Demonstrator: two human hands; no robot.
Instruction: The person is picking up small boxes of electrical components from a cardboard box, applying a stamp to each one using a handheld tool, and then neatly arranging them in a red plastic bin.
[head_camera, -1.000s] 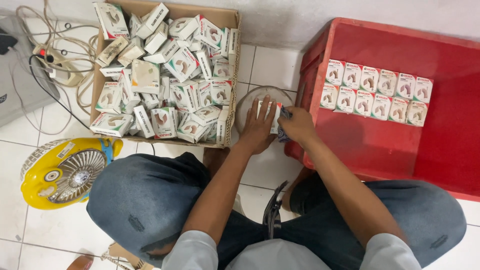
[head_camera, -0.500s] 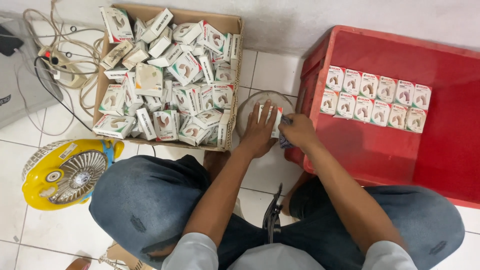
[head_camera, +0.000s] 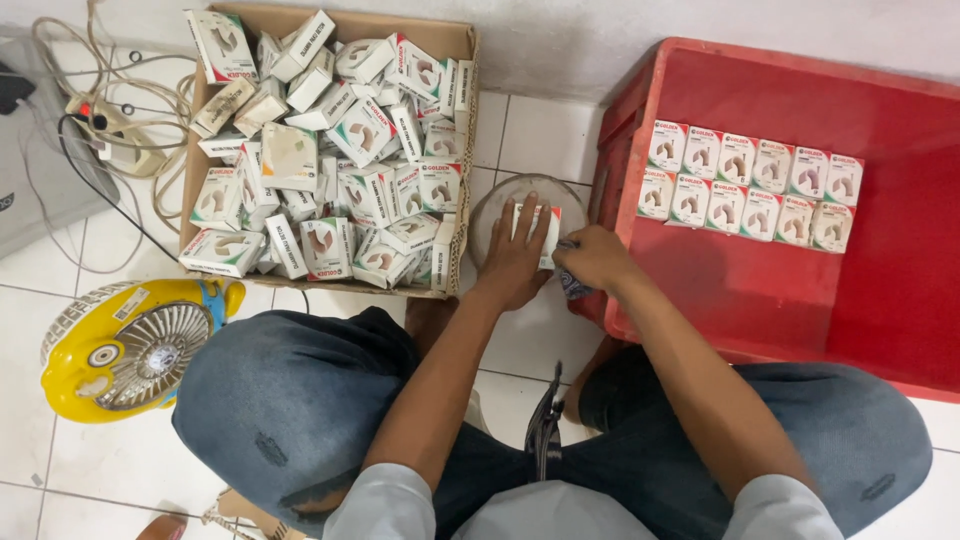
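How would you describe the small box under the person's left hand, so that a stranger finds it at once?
Look between the cardboard carton of jumbled boxes and the red crate. A round clear lid lies there on the tiled floor; the box rests on it under the left hand. It alone is outside both containers.

small box mostly hidden under hands, red crate cut off right

Small white rectangular cardboard box lies flat on round clear plastic lid, partly covered by fingers.
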